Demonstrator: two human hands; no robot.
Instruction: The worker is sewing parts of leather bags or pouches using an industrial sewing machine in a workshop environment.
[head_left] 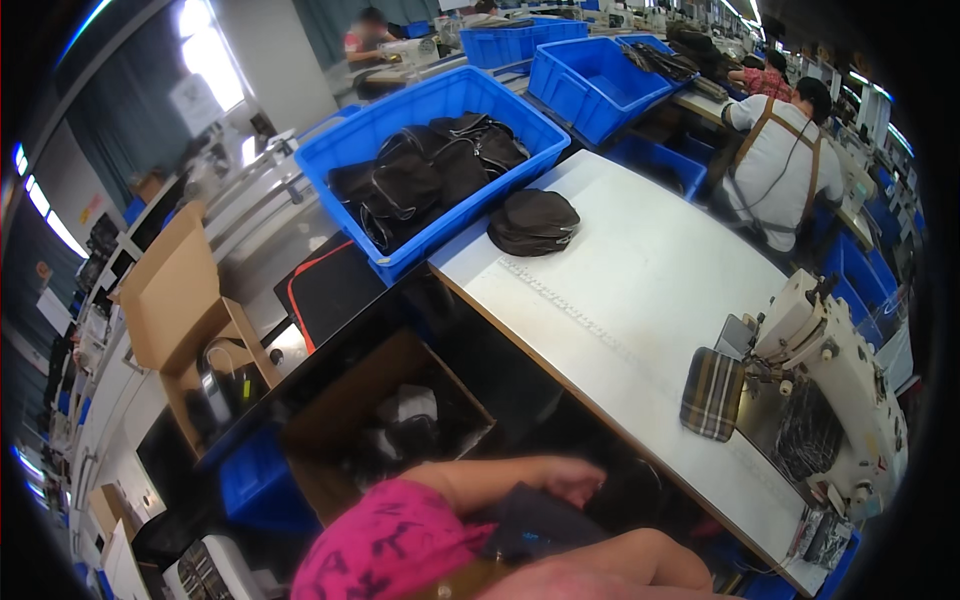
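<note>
My left hand (575, 482) is at the lower middle, fingers curled at the edge of a dark cloth (540, 525); what they hold is unclear. Bare skin (640, 565) shows along the lower right edge, but I cannot make out my right hand. Above, a white worktable (610, 270) bears a dark zippered pouch (532, 222) at its far left corner. On its right stands a sewing machine (830, 370), with a plaid fabric piece (712, 393) at its needle area. Under the table's left edge is a cardboard box (460, 405) with dark and pale items.
A blue crate (345, 175) of dark pouches adjoins the table; more crates (575, 85) stand behind. An open carton (170, 300) sits at the left. A co-worker in white (775, 170) sits at the right; other people work farther back.
</note>
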